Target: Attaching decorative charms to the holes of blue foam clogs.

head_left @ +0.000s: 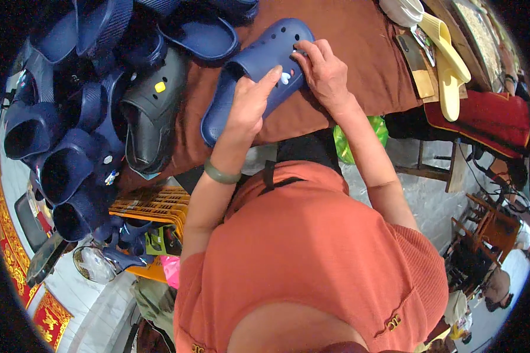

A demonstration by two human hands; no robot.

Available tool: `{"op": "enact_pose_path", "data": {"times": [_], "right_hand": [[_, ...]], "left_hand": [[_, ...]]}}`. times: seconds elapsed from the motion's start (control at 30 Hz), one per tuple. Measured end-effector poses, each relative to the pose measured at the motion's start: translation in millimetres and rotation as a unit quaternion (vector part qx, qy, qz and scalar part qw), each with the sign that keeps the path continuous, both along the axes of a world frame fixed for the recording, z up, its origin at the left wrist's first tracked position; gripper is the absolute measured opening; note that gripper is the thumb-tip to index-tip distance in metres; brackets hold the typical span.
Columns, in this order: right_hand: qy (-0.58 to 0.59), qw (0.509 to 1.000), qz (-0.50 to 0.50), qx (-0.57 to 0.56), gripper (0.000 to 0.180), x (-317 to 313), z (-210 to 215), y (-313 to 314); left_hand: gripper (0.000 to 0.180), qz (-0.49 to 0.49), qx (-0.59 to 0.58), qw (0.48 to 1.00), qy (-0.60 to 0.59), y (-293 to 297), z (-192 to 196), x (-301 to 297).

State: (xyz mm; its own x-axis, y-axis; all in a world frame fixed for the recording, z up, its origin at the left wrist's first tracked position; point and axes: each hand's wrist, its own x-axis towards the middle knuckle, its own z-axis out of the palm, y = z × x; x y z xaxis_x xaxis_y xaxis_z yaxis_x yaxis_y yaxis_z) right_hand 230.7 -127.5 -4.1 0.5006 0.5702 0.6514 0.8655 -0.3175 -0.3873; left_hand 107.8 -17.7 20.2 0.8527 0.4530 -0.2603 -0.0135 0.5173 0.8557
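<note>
A blue foam clog (271, 44) lies on the brown cloth in front of me, toe pointing away to the right. My left hand (250, 103) grips its near side, thumb on the upper beside a small white-and-blue charm (285, 78). On the clog's right side, my right hand (325, 73) pinches thumb and forefinger together close to the holes. A tiny whitish bit shows at those fingertips, too small to name. Left of my left hand rests a dark grey clog (153, 112) with a yellow charm (160, 87).
Many blue clogs (68, 167) are piled at the left. The brown cloth (371, 65) covers the work surface. Pale yellow slippers (447, 65) lie at the far right, near a dark red cushion (483, 120). An orange crate (153, 206) stands below the pile.
</note>
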Motion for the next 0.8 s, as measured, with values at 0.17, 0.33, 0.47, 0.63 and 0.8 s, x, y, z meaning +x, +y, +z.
{"op": "enact_pose_path", "data": {"times": [0.17,0.33,0.47,0.63,0.8], "right_hand": [[0.12,0.991,0.051,0.034,0.028,7,10,-7],[0.153,0.987,0.056,0.001,0.022,-4,11,-6],[0.155,0.987,0.004,0.04,0.018,-30,3,-6],[0.545,0.797,0.08,0.246,0.017,-35,1,-21],[0.425,0.889,0.069,0.158,0.027,-41,8,-19]], "left_hand": [[0.029,-0.015,-0.019,1.0,0.003,1,1,0],[0.025,-0.018,-0.007,1.0,-0.001,1,4,-1],[0.024,-0.008,0.012,1.0,0.012,-1,8,0],[0.025,0.018,0.017,0.999,0.035,-3,18,0],[0.026,0.047,0.013,0.999,0.022,-3,19,-1]]}}
